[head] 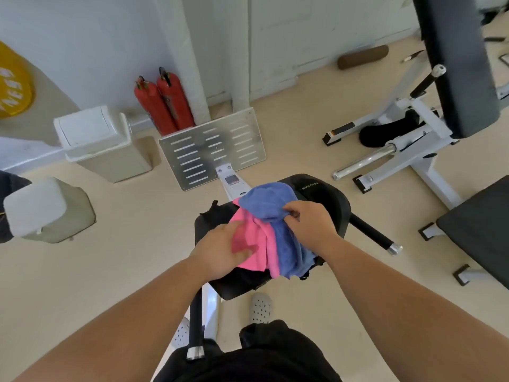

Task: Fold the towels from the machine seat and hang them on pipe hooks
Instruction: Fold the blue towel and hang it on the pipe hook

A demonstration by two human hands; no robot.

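A pink towel (263,245) and a blue towel (271,199) lie crumpled together on the black machine seat (327,199) in the middle of the view. My left hand (220,250) grips the pink towel at its left side. My right hand (309,219) pinches a fold of the blue towel near its top. The blue towel drapes over the pink one and hangs off the seat's near edge. No pipe hooks are in view.
A slotted metal footplate (213,148) stands beyond the seat, with two red fire extinguishers (165,103) and a white bin (96,142) by the wall. White-framed gym machines (407,133) and a black bench (479,230) stand at the right. A black handle bar (371,232) sticks out right of the seat.
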